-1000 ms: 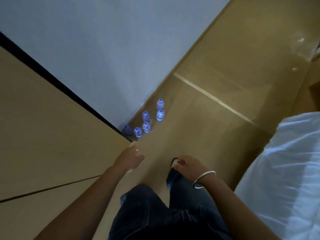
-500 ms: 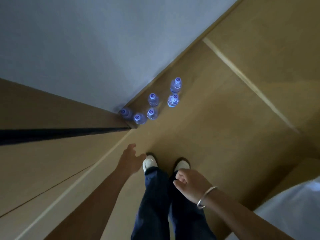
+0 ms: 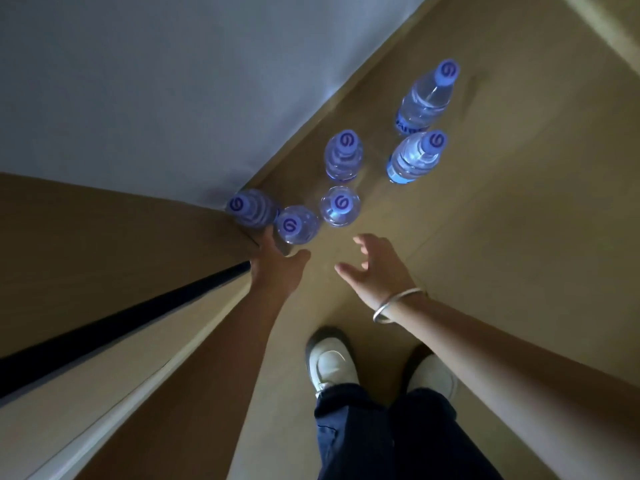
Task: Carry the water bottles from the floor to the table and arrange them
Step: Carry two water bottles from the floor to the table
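Several clear water bottles with purple caps stand upright on the tan floor (image 3: pixel 485 237) beside the wall. The nearest bottle (image 3: pixel 296 225) is just ahead of my left hand (image 3: pixel 273 268), whose thumb and fingers are spread on either side of its lower body without closing on it. Another bottle (image 3: pixel 254 207) stands in the corner behind it. My right hand (image 3: pixel 375 268), with a metal bangle on the wrist, hovers with its fingers spread, a short way below a third bottle (image 3: pixel 339 206). Further bottles (image 3: pixel 414 157) stand farther off.
A brown wooden piece of furniture (image 3: pixel 104 237) with a black strip fills the left side, its corner touching the bottle group. A pale wall (image 3: pixel 173 81) runs behind. My feet in white shoes (image 3: pixel 330 363) stand on the floor below the hands.
I have bent down towards the bottles, which now look much larger. Both hands moved forward and opened; the left hand reached the nearest bottle.
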A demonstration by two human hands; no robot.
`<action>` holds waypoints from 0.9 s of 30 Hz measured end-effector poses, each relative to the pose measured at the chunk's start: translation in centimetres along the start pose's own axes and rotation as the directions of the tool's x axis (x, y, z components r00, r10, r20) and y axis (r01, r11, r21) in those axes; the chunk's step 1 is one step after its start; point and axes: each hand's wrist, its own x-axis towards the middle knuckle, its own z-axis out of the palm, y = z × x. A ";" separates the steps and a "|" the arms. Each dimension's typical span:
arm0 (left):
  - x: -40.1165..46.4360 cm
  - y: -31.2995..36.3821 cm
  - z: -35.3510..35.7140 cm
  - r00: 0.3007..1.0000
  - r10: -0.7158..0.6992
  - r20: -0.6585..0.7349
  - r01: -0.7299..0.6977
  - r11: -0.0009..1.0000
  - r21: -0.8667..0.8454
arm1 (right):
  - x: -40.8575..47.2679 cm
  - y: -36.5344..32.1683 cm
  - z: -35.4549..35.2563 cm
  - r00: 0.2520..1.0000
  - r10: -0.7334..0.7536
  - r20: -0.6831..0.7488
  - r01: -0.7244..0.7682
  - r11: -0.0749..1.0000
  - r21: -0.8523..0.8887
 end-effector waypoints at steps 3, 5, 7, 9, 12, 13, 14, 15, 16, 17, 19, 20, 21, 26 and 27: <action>1.7 -1.0 0.9 0.997 0.083 0.002 -0.083 0.996 0.043 | 3.0 0.3 0.6 0.996 -0.020 -0.085 0.022 0.999 0.026; 2.6 -1.3 1.3 0.990 0.132 -0.039 -0.130 0.990 0.058 | 4.8 0.4 0.6 0.991 -0.023 -0.128 0.028 0.999 0.036; 3.3 -1.1 1.7 0.983 0.161 -0.087 -0.156 0.986 0.067 | 6.2 0.3 0.5 0.990 -0.046 -0.131 0.053 0.998 0.046; 3.6 -0.7 2.0 0.979 0.176 -0.103 -0.176 0.984 0.010 | 7.5 -0.1 0.4 0.988 -0.091 -0.121 0.098 0.994 0.052; 3.8 -0.2 2.2 0.979 0.168 -0.115 -0.174 0.984 -0.040 | 9.7 -1.1 0.4 0.981 -0.161 -0.112 0.162 0.987 0.003; 3.8 -0.2 2.2 0.978 0.171 -0.119 -0.175 0.984 -0.023 | 10.3 -1.4 0.5 0.982 -0.156 -0.110 0.157 0.988 -0.004; 3.7 -0.3 2.2 0.976 0.174 -0.129 -0.176 0.984 -0.009 | 10.8 -1.5 0.7 0.983 -0.143 -0.118 0.145 0.989 0.004; 3.6 -0.4 2.1 0.974 0.173 -0.148 -0.176 0.984 -0.008 | 11.0 -1.4 0.9 0.982 -0.132 -0.136 0.136 0.991 0.021; 3.4 -0.4 2.0 0.970 0.169 -0.175 -0.175 0.984 -0.022 | 10.9 -1.2 1.1 0.981 -0.123 -0.152 0.131 0.990 0.042; 3.1 -0.5 1.8 0.967 0.156 -0.203 -0.168 0.985 -0.044 | 10.7 -0.9 1.2 0.980 -0.121 -0.158 0.131 0.990 0.058; 2.2 -0.4 1.4 0.962 0.136 -0.238 -0.156 0.986 -0.067 | 9.7 -0.5 0.7 0.980 -0.128 -0.151 0.139 0.988 0.064; 1.5 -0.2 1.2 0.961 0.138 -0.241 -0.158 0.985 -0.067 | 9.0 -0.4 0.2 0.981 -0.126 -0.149 0.138 0.988 0.071; 0.7 -0.2 0.8 0.961 0.142 -0.237 -0.162 0.985 -0.067 | 8.2 -0.3 -0.4 0.982 -0.119 -0.147 0.134 0.987 0.092; -5.8 1.3 -2.3 0.974 0.098 -0.202 -0.116 0.990 -0.075 | 0.0 -1.7 -3.8 0.980 -0.129 -0.155 0.149 0.981 0.123; -7.4 2.0 -3.0 0.975 0.063 -0.215 -0.085 0.992 -0.098 | -2.1 -2.4 -4.7 0.971 -0.162 -0.178 0.181 0.979 0.093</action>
